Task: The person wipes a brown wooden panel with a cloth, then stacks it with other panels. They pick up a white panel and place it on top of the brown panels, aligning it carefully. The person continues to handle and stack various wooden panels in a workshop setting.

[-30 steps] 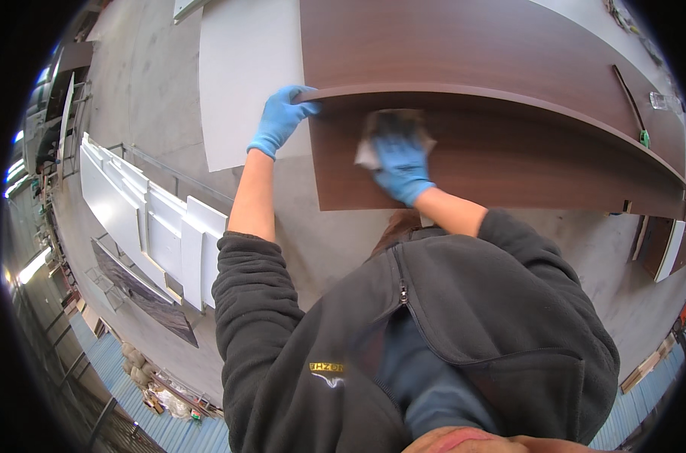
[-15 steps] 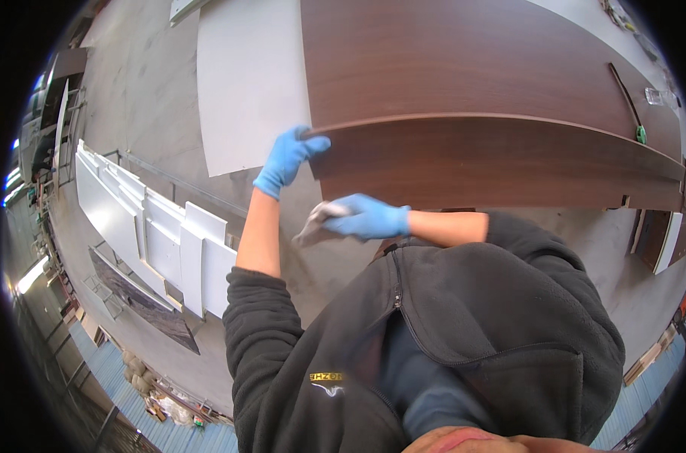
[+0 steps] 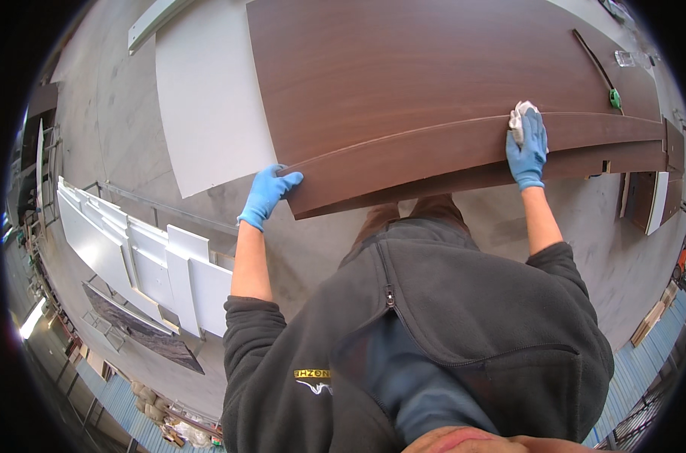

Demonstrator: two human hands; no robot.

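Observation:
My left hand [image 3: 264, 198], in a blue glove, grips the left end of a long, narrow dark-brown board [image 3: 403, 164]. That board is tilted, and its upper long edge runs across a wide brown panel [image 3: 403, 68] lying behind it. My right hand [image 3: 527, 155], gloved in blue too, presses a crumpled white cloth [image 3: 520, 119] against the board toward its right end. Below the tilted board, another brown piece [image 3: 494, 175] shows in part.
A green tape measure [image 3: 615, 98] lies at the right of the wide panel, beside a dark strip [image 3: 592, 57]. Left of it is a white sheet [image 3: 207, 113]. White boards [image 3: 146, 249] lean on a rack at my left. Brown pieces [image 3: 639, 198] stand at the right.
My right hand has moved far right with the cloth, from near the board's left end onto its surface. The board has tilted to face up more. My left hand has shifted slightly down and left.

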